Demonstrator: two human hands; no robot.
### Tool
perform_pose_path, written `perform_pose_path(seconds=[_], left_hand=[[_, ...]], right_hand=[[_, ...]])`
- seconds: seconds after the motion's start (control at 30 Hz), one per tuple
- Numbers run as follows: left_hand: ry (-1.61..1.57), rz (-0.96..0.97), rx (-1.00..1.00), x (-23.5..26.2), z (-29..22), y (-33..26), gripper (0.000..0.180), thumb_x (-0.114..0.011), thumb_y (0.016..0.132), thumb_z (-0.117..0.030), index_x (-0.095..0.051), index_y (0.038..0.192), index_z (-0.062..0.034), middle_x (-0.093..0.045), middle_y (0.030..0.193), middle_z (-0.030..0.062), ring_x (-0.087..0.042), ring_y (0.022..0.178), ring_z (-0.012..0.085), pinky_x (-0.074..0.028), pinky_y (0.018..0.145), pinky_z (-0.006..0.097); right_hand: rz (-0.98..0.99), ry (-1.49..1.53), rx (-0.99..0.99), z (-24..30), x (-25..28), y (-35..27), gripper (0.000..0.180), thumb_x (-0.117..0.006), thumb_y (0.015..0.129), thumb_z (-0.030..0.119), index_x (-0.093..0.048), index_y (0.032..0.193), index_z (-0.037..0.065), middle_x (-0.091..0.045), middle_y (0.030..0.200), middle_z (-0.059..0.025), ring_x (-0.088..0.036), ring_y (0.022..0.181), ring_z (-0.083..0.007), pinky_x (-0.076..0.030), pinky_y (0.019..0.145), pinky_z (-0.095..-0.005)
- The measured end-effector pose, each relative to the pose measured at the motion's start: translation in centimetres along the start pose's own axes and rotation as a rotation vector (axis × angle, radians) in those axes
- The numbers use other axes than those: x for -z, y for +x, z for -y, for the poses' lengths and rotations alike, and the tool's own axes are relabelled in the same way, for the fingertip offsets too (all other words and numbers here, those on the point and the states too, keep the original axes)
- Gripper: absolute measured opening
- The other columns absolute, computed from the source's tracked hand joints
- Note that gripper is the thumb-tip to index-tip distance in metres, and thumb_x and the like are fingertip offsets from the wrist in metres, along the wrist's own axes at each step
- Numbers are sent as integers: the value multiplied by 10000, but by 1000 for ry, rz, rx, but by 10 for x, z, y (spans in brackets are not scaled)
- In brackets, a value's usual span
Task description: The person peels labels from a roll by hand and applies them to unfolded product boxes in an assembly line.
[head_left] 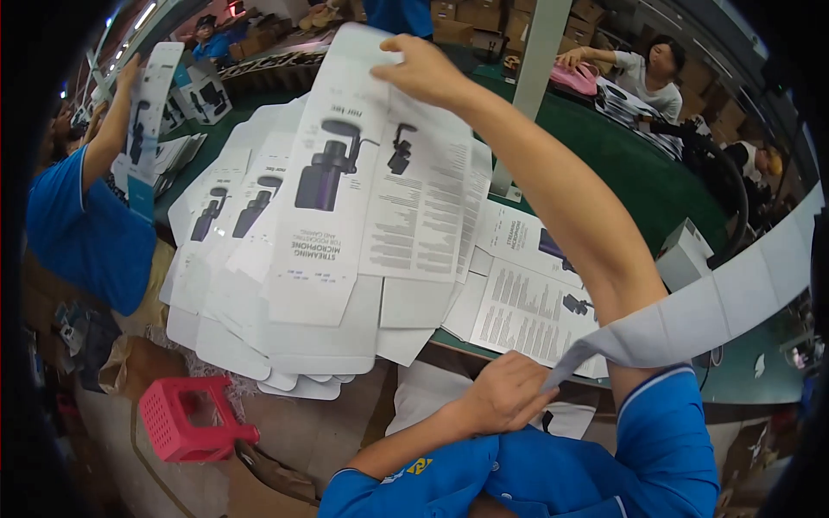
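The right hand (423,71) reached far forward over the green table (622,164), its fingers closed on the upper edge of a flat white carton blank (345,190) printed with a dark microphone picture; the fingertips themselves were hidden behind the card, so only the knuckles and thumb showed. That blank lay tilted on top of a fanned stack of similar blanks (233,293), whose lower flaps hung past the table edge. The left hand (505,393) sat close to the body, fingers curled around the end of a long grey-white cardboard strip (691,311) that curved away to the right and was cut off at the rim of the view; how the strip was pinched could not be made out, since the fingers folded under it. More printed blanks (527,302) lay flat on the table beneath the right forearm, partly covered by it. At left, a co-worker in a blue shirt (82,229) held up another blank (151,104), face out of view behind the arm. A red plastic stool (186,419) stood on the floor below the stack.
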State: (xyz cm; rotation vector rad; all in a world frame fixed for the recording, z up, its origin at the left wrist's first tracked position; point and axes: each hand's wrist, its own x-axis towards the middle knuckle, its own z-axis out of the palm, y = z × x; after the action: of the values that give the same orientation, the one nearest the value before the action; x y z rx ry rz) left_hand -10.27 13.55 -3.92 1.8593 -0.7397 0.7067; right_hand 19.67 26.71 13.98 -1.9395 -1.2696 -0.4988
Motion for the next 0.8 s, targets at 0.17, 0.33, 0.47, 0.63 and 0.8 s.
perform_pose_path(seconds=[0.17, 0.33, 0.47, 0.63, 0.8], left_hand=[[16, -19, 43, 23, 2, 1, 93, -695, 755, -17, -621, 811, -11, -684, 909, 133, -639, 783, 278, -481, 723, 362], [-10, 13, 30, 25, 1, -3, 96, -675, 730, -36, -603, 791, -19, -684, 922, 105, -644, 832, 244, -484, 770, 353], [-50, 81, 20, 5, 7, 0, 135, -693, 711, -57, -600, 803, -22, -679, 947, 104, -647, 864, 243, -490, 796, 362], [-115, 158, -62, -11, 1, 8, 198, -720, 677, -73, -599, 824, -19, -670, 981, 120, -649, 882, 270, -493, 807, 373], [-29, 136, -68, -40, 3, -5, 192, -714, 681, -60, -605, 832, -13, -674, 988, 121, -650, 874, 272, -496, 798, 375]], right_hand=[[143, 49, -67, -38, -8, -50, 527, -688, 869, 269, -570, 1289, -27, -538, 1352, -196, -629, 1092, -293, -503, 946, -355], [392, 361, -796, -22, 51, -181, 480, -744, 815, 239, -626, 1189, -38, -636, 1096, -167, -649, 973, -190, -525, 824, -289], [213, 925, -1196, -18, 45, -254, 341, -708, 896, 146, -612, 1125, -87, -634, 1062, -129, -640, 941, -172, -547, 832, -252], [147, 1294, -1259, -17, 13, -249, 340, -689, 903, 86, -579, 1137, -135, -593, 1124, -183, -597, 1031, -214, -521, 905, -258], [76, 1556, -1177, -10, -9, -234, 454, -656, 901, 37, -464, 1239, -199, -529, 1213, -257, -543, 1188, -308, -474, 1061, -321]])
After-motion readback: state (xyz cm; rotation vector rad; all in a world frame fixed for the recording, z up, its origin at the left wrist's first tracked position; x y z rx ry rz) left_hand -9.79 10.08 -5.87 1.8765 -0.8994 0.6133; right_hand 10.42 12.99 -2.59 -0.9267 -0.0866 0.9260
